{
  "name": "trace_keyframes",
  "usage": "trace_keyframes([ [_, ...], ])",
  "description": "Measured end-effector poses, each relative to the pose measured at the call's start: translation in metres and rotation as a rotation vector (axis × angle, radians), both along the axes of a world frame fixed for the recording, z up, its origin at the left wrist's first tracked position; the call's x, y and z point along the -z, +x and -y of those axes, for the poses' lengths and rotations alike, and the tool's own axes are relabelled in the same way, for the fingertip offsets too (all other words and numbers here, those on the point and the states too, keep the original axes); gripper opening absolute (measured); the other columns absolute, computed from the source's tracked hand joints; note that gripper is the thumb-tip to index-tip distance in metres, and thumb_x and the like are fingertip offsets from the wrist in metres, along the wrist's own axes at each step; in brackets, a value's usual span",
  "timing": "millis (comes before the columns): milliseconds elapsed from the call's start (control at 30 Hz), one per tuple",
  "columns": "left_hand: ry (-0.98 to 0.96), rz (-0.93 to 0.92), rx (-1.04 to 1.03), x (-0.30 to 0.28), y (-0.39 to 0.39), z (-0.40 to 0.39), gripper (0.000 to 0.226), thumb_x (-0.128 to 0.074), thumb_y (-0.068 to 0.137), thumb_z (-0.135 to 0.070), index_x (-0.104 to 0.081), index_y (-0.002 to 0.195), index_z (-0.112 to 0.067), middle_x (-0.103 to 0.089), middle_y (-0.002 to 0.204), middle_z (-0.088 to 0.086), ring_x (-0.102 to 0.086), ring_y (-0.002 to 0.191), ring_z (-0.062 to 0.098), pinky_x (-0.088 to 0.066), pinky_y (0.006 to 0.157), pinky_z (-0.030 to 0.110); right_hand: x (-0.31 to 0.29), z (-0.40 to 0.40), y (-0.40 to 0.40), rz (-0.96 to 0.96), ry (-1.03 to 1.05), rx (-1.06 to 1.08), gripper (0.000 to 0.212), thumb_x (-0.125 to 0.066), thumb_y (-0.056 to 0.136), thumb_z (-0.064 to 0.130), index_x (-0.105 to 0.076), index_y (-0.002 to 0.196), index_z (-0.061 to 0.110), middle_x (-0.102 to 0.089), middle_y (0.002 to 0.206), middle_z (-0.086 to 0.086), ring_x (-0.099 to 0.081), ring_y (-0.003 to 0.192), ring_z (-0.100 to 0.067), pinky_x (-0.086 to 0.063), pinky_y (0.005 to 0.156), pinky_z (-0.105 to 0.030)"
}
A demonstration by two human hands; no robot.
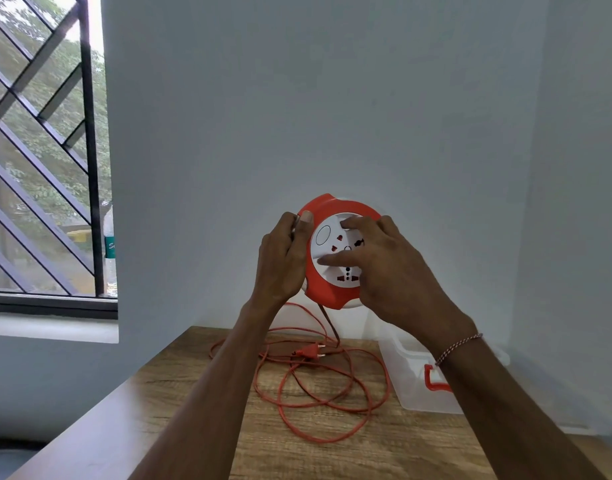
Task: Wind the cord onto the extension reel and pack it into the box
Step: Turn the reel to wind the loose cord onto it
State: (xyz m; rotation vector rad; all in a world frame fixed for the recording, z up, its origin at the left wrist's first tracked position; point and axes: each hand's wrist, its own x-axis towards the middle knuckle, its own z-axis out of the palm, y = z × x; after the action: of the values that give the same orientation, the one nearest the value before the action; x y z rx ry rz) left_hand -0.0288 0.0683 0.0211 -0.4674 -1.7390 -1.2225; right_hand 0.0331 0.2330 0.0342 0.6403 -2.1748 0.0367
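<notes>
I hold a round orange and white extension reel point(332, 289) up in the air above the table, its socket face turned toward me. My left hand point(283, 261) grips its left rim, thumb on the orange edge. My right hand point(384, 271) lies over the white socket face with its fingers spread, fingertips pressing on it. The orange cord point(318, 393) hangs from the reel's bottom and lies in loose loops on the wooden table point(159, 410). Its orange two-pin plug point(311, 351) rests among the loops. A clear plastic box point(411, 375) with an orange latch stands on the table to the right.
The table stands in a corner against grey walls. A barred window point(45, 150) is at the left, with a plastic bottle point(110, 247) on its sill. My right wrist wears a thread bracelet point(456, 348).
</notes>
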Motion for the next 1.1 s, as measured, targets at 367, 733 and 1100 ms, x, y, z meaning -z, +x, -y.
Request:
trace_keyframes([
  [367, -0.003, -0.007, 0.037, 0.001, -0.003, -0.001, 0.036, -0.041, 0.100, -0.044, -0.058, 0.097, -0.013, -0.068, 0.078, -0.008, -0.069, 0.065, 0.009, -0.057, 0.056, 0.019, 0.010, -0.002, -0.007, -0.114, -0.191, 0.068, 0.058, -0.066, 0.076, 0.046, -0.050, 0.131, 0.043, -0.060, 0.125, -0.007, -0.058, 0.107, -0.027, -0.053, 0.080, -0.041],
  [733, 0.013, -0.004, 0.065, 0.001, 0.000, -0.003, 0.036, -0.040, 0.100, -0.043, -0.058, 0.100, -0.011, -0.070, 0.082, -0.005, -0.071, 0.068, 0.012, -0.060, 0.057, 0.026, -0.003, -0.003, 0.004, -0.055, -0.267, 0.074, 0.061, -0.051, 0.082, 0.066, -0.056, 0.130, 0.029, -0.070, 0.114, -0.002, -0.065, 0.098, -0.024, -0.055, 0.081, -0.038],
  [1100, 0.009, -0.023, 0.053, 0.001, 0.000, -0.004, 0.032, -0.040, 0.101, -0.040, -0.058, 0.099, -0.012, -0.068, 0.080, -0.007, -0.069, 0.068, 0.012, -0.060, 0.059, 0.026, -0.006, -0.001, 0.009, 0.017, 0.065, 0.076, 0.056, -0.081, 0.070, 0.027, -0.061, 0.120, 0.043, -0.044, 0.143, -0.002, -0.035, 0.126, -0.027, -0.047, 0.093, -0.046],
])
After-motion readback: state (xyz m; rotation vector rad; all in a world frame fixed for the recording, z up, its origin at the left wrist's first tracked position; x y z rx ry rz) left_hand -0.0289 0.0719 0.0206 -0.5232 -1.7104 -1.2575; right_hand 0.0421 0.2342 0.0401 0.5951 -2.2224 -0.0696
